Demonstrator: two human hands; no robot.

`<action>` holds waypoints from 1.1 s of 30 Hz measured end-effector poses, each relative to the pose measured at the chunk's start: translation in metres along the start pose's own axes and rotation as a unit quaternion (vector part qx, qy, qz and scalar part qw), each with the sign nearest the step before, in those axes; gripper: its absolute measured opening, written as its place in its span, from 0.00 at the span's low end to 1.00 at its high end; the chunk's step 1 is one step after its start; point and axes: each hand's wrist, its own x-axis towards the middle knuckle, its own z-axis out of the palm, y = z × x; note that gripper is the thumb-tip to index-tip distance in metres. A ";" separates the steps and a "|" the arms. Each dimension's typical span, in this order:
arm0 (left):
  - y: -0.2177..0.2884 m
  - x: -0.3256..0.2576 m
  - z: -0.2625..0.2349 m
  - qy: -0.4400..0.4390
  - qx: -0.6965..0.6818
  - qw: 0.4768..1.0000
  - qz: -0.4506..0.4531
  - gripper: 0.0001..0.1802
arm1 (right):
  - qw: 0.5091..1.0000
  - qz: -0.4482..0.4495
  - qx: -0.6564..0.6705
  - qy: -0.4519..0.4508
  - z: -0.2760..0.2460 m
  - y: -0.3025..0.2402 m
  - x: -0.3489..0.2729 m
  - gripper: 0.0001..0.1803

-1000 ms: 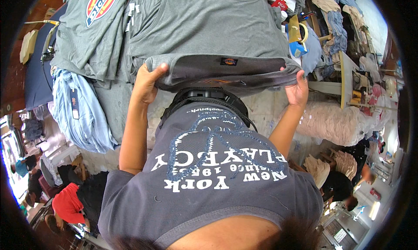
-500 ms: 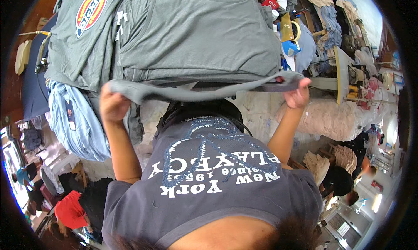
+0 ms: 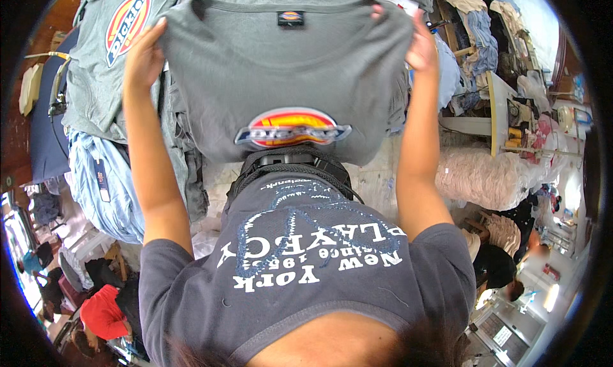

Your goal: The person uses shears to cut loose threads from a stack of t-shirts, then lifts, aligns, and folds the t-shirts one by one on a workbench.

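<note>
A grey T-shirt [image 3: 287, 73] is spread wide between my two hands, its neckline toward the far side. A small dark label [image 3: 290, 18] shows inside the collar, and a red, yellow and white oval print [image 3: 294, 129] sits lower on the cloth. At the left shoulder, my left hand [image 3: 145, 57] is closed on the fabric. My right hand [image 3: 421, 47] grips the opposite shoulder, with one fingertip showing inside the neck. The shirt covers most of the grey garments behind it, and its near edge hangs by my waist.
Another grey shirt with an oval print [image 3: 96, 79] lies at the far left. Light blue shirts [image 3: 105, 188] hang below it. On the right are plastic-wrapped beige bundles [image 3: 482, 175]. A person in red [image 3: 105, 313] and one in black [image 3: 495, 265] are nearby.
Both hands have moved up and away from my body. The shirt, a narrow blurred band across my front before, is now opened out flat with its print in view.
</note>
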 end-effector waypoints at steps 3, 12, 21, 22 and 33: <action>-0.060 0.027 0.019 0.045 -0.271 0.916 -0.291 0.10 | 0.994 0.104 0.033 0.012 -0.057 0.029 0.052 0.38; -0.077 0.040 0.023 -0.065 -0.528 0.783 -0.322 0.16 | 0.993 0.102 0.063 -0.011 -0.070 0.038 0.057 0.40; -0.024 0.041 0.004 -0.017 0.050 0.901 -0.430 0.22 | 0.813 0.268 -0.422 0.299 -0.027 -0.008 0.030 0.33; -0.034 0.045 -0.004 -0.012 0.191 0.908 -0.373 0.26 | 0.747 0.318 -0.490 0.318 -0.033 -0.018 0.036 0.29; -0.049 0.065 0.049 -0.040 0.439 0.896 0.055 0.21 | 0.683 -0.115 -0.719 0.055 -0.044 0.024 0.086 0.21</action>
